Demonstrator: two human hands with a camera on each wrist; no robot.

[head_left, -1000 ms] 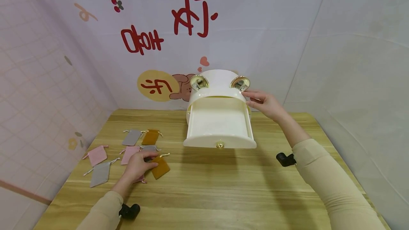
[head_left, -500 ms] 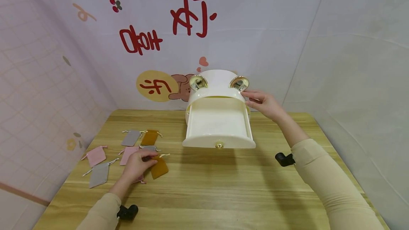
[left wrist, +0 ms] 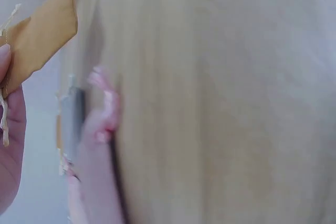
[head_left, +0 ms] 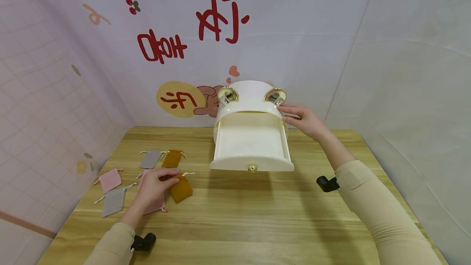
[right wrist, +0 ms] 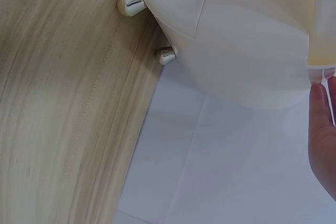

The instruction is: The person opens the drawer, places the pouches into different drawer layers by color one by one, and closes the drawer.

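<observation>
Between thumb and fingers, my left hand [head_left: 156, 183] pinches a mustard-yellow drawstring pouch [head_left: 182, 189] by its corded end. In the left wrist view the pouch [left wrist: 44, 32] is raised above the wooden table. My right hand [head_left: 303, 122] rests its fingertips on the right side of a white, rounded storage box [head_left: 252, 93] with two gold-rimmed round eyes. The box's drawer [head_left: 254, 144] is pulled out and shows a bare floor and a gold knob [head_left: 252, 167]. The right wrist view has the fingers [right wrist: 317, 108] at the box's edge.
More drawstring pouches lie on the left of the table [head_left: 235, 224]: grey [head_left: 150, 159], mustard [head_left: 172, 158], pink [head_left: 110, 180] and another grey pouch [head_left: 113, 202]. A pink pouch [head_left: 157, 204] is partly under my left hand. A printed cloth backdrop [head_left: 301, 52] stands behind.
My left hand has lifted slightly with the mustard pouch, uncovering more of the pink pouch below. My right hand and the open drawer have stayed in place.
</observation>
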